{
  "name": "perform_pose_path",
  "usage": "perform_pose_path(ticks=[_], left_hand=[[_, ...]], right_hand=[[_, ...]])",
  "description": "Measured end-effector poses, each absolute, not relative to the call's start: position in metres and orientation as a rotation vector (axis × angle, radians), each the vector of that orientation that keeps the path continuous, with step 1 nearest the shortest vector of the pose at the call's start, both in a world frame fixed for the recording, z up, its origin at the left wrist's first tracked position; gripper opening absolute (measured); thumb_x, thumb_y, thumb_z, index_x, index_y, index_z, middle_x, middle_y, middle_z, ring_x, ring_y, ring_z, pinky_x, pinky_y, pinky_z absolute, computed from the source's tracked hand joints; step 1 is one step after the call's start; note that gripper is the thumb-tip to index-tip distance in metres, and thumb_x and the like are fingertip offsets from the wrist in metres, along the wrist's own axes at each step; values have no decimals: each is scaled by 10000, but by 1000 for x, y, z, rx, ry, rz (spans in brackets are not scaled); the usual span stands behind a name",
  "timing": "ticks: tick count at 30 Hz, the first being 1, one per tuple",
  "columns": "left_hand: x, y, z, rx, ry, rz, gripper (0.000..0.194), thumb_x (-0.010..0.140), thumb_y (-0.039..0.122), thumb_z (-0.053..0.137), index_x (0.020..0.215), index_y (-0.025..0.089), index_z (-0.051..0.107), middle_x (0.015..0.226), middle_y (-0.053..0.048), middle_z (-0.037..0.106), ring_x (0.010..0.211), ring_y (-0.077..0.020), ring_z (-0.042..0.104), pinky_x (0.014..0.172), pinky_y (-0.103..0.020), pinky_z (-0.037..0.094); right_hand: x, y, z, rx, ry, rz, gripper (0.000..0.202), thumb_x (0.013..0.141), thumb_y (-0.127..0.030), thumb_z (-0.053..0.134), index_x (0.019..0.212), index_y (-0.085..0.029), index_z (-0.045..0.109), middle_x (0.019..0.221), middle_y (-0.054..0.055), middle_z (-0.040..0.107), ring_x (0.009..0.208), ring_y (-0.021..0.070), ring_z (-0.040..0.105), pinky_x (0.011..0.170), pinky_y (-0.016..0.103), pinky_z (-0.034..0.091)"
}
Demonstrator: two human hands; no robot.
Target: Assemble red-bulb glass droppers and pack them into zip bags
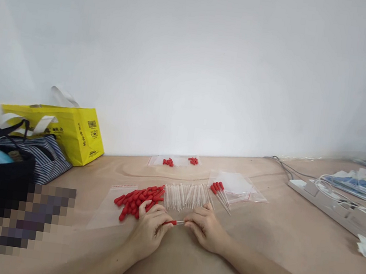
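My left hand (152, 228) is closed on a red rubber dropper bulb (171, 222). The fingers of my right hand (206, 227) pinch a clear glass dropper tube (180, 222), and tube and bulb meet end to end between the hands. Just beyond my left hand lies a heap of red bulbs (134, 200) on a clear plastic bag (102, 209). A row of glass tubes (185, 195) lies side by side beyond both hands. Right of that row are several droppers (221, 193) with red bulbs on their tubes.
Another clear bag (240, 187) lies behind the droppers. Farther back, a bag (181, 162) has small red pieces on it. At left stand a yellow bag (81, 137), a striped pouch (45, 155) and a black bag (10, 190). A power strip (325, 205) with cables lies at right.
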State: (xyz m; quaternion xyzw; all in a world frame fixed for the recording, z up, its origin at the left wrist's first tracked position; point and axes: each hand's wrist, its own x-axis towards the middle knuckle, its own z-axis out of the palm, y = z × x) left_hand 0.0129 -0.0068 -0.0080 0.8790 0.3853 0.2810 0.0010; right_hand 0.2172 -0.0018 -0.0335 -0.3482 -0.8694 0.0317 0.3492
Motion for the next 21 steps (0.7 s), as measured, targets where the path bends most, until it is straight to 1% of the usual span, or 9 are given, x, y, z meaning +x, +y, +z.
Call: perform_pose_path(ticks=[6,9,12,15,17,19,21], left_hand=[[12,-7,-7,2790,1201,875,118,821,249,492,747,239,584,710,52,643,781,-148,553,958,-473,43],[12,-6,-7,2786,1211,898,116,815,269,501,749,242,592,707,48,646,767,-148,554,965,-467,67],[12,-6,-7,2791,1212,918,121,814,283,501,755,242,598,704,37,651,755,-152,551,962,-463,103],[11,-6,-7,2816,1204,924,112,813,281,501,778,249,602,718,32,656,766,-158,550,961,-456,112],[9,-5,-9,2816,1231,943,109,800,299,518,861,262,600,777,23,658,808,-172,550,952,-457,125],[6,-3,-11,2791,1291,962,219,782,329,536,992,270,561,860,5,652,858,-191,543,932,-462,150],[3,0,-13,2758,1355,965,300,780,337,531,1072,268,511,918,-13,641,878,-200,536,910,-462,175]], right_hand=[[215,-6,-32,-899,-2201,146,209,872,-206,371,809,-186,569,710,1,600,662,109,516,676,271,279],[216,-4,-30,-905,-2235,100,202,873,-209,375,838,-192,573,729,5,602,681,114,515,677,275,278],[218,-3,-27,-943,-2285,-15,162,852,-231,428,845,-208,588,733,6,601,704,125,500,673,287,256],[219,-3,-25,-962,-2325,-122,132,825,-238,470,843,-223,600,730,9,599,717,138,478,655,298,232],[221,-3,-24,-969,-2327,-155,128,810,-226,480,841,-225,604,725,11,601,715,144,469,658,304,228],[226,1,-24,-1031,-2272,-159,128,797,-213,483,821,-220,608,721,14,605,722,152,471,675,309,234],[235,9,-24,-1184,-2139,-147,139,795,-212,475,784,-211,614,730,21,614,751,163,487,692,312,243]])
